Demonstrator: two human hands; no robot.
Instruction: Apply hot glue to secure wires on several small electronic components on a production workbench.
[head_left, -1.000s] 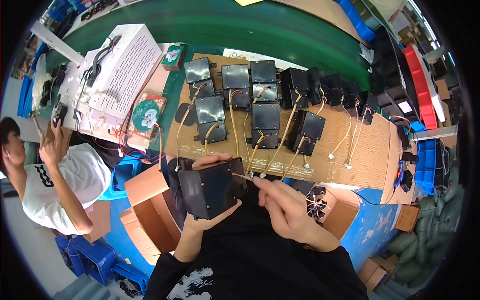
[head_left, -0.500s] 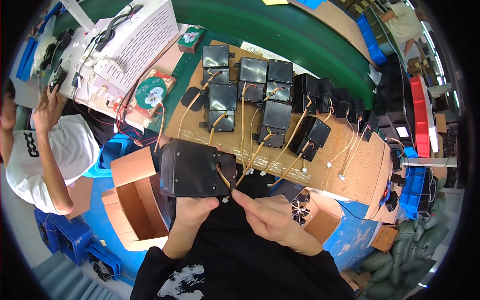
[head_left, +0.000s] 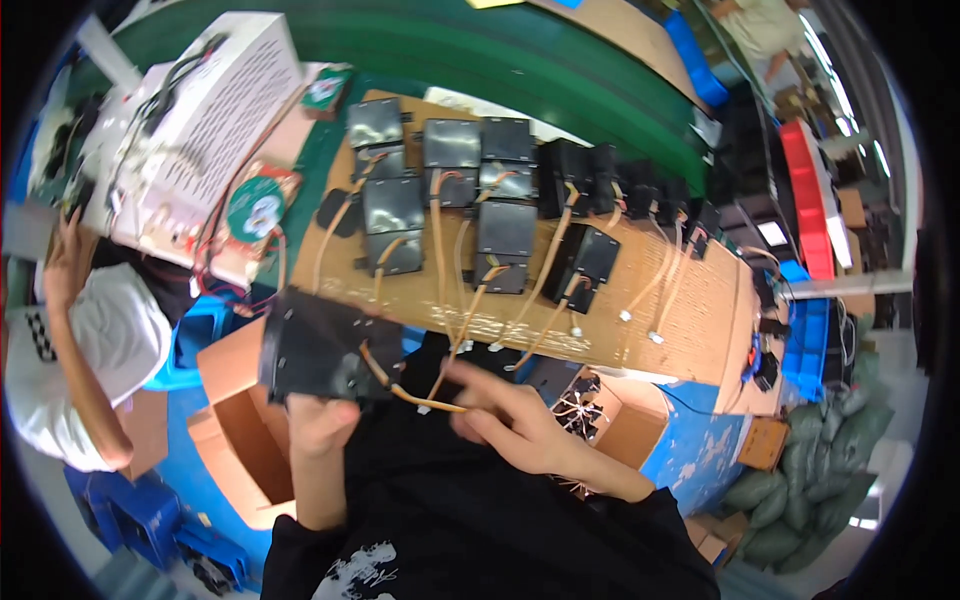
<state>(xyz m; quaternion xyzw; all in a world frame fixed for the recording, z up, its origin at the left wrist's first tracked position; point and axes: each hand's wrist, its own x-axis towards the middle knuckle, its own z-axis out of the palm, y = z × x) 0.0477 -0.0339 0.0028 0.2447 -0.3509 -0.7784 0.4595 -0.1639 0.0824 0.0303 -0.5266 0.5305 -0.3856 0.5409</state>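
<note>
My left hand (head_left: 322, 420) grips a black plastic box (head_left: 325, 345) from below, its thumb on the near edge and its other fingers hidden. A yellowish sleeved cable (head_left: 415, 398) leaves a hole in the box's face and stretches right to my right hand (head_left: 525, 425). The right fingers close on the cable near its far end, with the index finger reaching forward; motion blurs them a little. Past my hands, several similar black boxes (head_left: 505, 230) with cables and white plugs lie on a cardboard-covered table (head_left: 400, 300).
An open carton (head_left: 250, 440) stands below left, and another carton (head_left: 640, 425) at right holds wired parts. At the left sits a co-worker (head_left: 90, 350) beside a white perforated case (head_left: 215, 110). A red tray (head_left: 808, 200) and green sacks (head_left: 800, 470) are at the right.
The box in my left hand has shifted left in the picture, as has the whole scene. The cable now stretches out farther from the box toward my right hand.
</note>
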